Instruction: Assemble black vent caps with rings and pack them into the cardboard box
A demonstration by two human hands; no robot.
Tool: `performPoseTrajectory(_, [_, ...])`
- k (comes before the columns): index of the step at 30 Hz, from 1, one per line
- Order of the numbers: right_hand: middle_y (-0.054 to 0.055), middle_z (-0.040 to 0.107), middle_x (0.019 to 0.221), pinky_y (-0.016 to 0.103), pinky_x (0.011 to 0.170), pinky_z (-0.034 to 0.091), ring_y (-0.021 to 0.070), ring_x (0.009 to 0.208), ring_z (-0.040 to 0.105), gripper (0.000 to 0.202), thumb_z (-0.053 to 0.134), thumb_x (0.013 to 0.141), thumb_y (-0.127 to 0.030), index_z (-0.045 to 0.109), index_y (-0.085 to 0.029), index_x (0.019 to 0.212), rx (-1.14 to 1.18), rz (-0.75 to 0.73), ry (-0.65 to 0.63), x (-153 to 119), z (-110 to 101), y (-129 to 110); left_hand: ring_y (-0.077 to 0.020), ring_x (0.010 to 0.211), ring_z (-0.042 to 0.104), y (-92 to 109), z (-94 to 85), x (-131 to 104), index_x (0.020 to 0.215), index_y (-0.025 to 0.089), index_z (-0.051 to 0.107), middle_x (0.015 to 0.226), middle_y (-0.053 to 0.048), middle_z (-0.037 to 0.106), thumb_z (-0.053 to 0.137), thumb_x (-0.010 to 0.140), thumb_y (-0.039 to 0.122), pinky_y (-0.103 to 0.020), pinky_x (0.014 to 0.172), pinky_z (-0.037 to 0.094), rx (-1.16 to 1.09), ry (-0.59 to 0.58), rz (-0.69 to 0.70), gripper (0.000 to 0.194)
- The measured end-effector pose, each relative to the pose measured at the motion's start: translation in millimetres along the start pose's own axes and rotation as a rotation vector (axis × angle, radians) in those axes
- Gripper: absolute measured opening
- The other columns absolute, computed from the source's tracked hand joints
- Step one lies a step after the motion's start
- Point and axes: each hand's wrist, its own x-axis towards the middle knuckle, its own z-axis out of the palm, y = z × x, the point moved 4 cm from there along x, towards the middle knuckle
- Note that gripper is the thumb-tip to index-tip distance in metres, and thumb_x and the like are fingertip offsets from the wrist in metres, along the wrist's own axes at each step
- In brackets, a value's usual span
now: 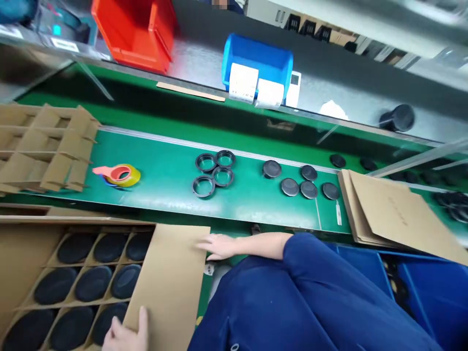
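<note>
An open cardboard box (22,253) at the lower left holds several round black parts (93,282) in a divider grid. Its right flap (175,278) is folded outward. My left hand (126,336) is at the bottom edge of the view, by the flap's inner edge, with thumb and fingers apart and nothing visible between them. At the flap's outer upper corner is my right hand (215,246), its fingers spread and slightly blurred over the cardboard edge.
Several black rings (204,186) and black discs (290,187) lie on the green bench (164,195). Around them are a tape dispenser (124,175), cardboard dividers (47,146) and cardboard sheets (402,209). A shelf above holds red (139,39) and blue (256,58) bins.
</note>
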Motion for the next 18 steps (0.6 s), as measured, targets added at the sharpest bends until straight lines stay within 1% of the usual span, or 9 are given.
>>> performPoseTrajectory(2, [0.018, 0.042, 0.149, 0.042, 0.105, 0.046, 0.0323, 0.131, 0.047, 0.069, 0.057, 0.099, -0.046, 0.040, -0.011, 0.156, 0.080, 0.211, 0.012, -57.1, -12.7, 54.4, -0.0513, 0.140, 0.031, 40.7, 3.4, 4.1, 0.150, 0.001, 0.047, 0.150, -0.028, 0.040, 0.027, 0.085, 0.078, -0.069, 0.111, 0.021, -0.013, 0.086, -0.011, 0.102])
performPoseTrajectory(4, [0.018, 0.048, 0.143, 0.041, 0.108, 0.044, 0.0307, 0.129, 0.048, 0.057, 0.055, 0.101, -0.035, 0.047, -0.008, 0.150, 0.096, 0.356, 0.070, -112.5, -25.0, 107.5, -0.0460, 0.141, 0.035, 104.1, 16.1, 9.9, 0.149, -0.003, 0.047, 0.148, -0.029, 0.042, 0.029, 0.090, 0.075, -0.060, 0.115, 0.026, -0.012, 0.118, 0.108, 0.099])
performPoseTrajectory(6, [0.017, 0.054, 0.135, 0.040, 0.107, 0.043, 0.0278, 0.125, 0.051, 0.047, 0.048, 0.103, -0.028, 0.052, -0.008, 0.146, 0.083, 0.454, 0.157, -168.9, -38.0, 151.6, -0.0441, 0.136, 0.042, 187.6, 34.6, 9.6, 0.147, -0.009, 0.046, 0.143, -0.032, 0.045, 0.029, 0.094, 0.071, -0.056, 0.112, 0.033, -0.024, 0.131, 0.329, 0.097])
performPoseTrajectory(8, [0.015, 0.057, 0.130, 0.039, 0.107, 0.042, 0.0265, 0.121, 0.052, 0.044, 0.046, 0.104, -0.026, 0.055, -0.009, 0.143, 0.076, 0.552, 0.238, -225.9, -50.7, 186.4, -0.0419, 0.133, 0.046, 281.8, 56.8, -2.0, 0.144, -0.011, 0.049, 0.141, -0.032, 0.048, 0.030, 0.096, 0.068, -0.051, 0.112, 0.035, -0.051, 0.094, 0.655, 0.094])
performPoseTrajectory(9, [0.014, 0.057, 0.130, 0.038, 0.108, 0.041, 0.0263, 0.122, 0.052, 0.043, 0.046, 0.104, -0.026, 0.056, -0.009, 0.143, 0.079, 0.607, 0.278, -253.2, -56.4, 200.6, -0.0423, 0.133, 0.046, 326.0, 67.4, -9.9, 0.142, -0.010, 0.051, 0.141, -0.032, 0.048, 0.031, 0.096, 0.067, -0.051, 0.112, 0.035, -0.056, 0.072, 0.777, 0.092])
performPoseTrajectory(11, [0.013, 0.057, 0.133, 0.036, 0.110, 0.039, 0.0256, 0.124, 0.051, 0.043, 0.047, 0.104, -0.025, 0.057, -0.008, 0.142, 0.103, 0.725, 0.362, -301.7, -64.5, 222.8, -0.0420, 0.137, 0.042, 401.0, 84.4, -21.7, 0.143, -0.004, 0.054, 0.147, -0.029, 0.044, 0.031, 0.097, 0.066, -0.053, 0.113, 0.032, -0.095, 0.045, 0.873, 0.087])
performPoseTrajectory(12, [0.012, 0.057, 0.134, 0.035, 0.112, 0.038, 0.0248, 0.125, 0.050, 0.042, 0.047, 0.103, -0.024, 0.057, -0.008, 0.141, 0.121, 0.787, 0.419, -321.7, -66.9, 230.9, -0.0412, 0.140, 0.039, 432.5, 92.2, -25.8, 0.146, -0.002, 0.052, 0.150, -0.027, 0.041, 0.033, 0.097, 0.064, -0.054, 0.114, 0.031, -0.100, -0.002, 0.911, 0.084])
performPoseTrajectory(15, [0.011, 0.059, 0.132, 0.033, 0.111, 0.038, 0.0231, 0.125, 0.050, 0.040, 0.048, 0.103, -0.023, 0.060, -0.008, 0.138, 0.191, 0.968, 0.612, -361.2, -66.3, 246.6, -0.0379, 0.148, 0.027, 502.3, 110.1, -26.7, 0.155, 0.005, 0.043, 0.158, -0.022, 0.032, 0.044, 0.097, 0.053, -0.053, 0.117, 0.026, -0.045, -0.148, 0.934, 0.075])
performPoseTrajectory(18, [0.011, 0.063, 0.125, 0.032, 0.109, 0.040, 0.0230, 0.120, 0.053, 0.038, 0.046, 0.102, -0.024, 0.064, -0.006, 0.130, 0.274, 1.060, 0.819, -370.1, -62.4, 254.1, -0.0345, 0.153, 0.018, 544.6, 121.0, -17.4, 0.161, 0.013, 0.034, 0.164, -0.015, 0.022, 0.051, 0.098, 0.047, -0.055, 0.120, 0.021, 0.062, -0.244, 0.873, 0.073])
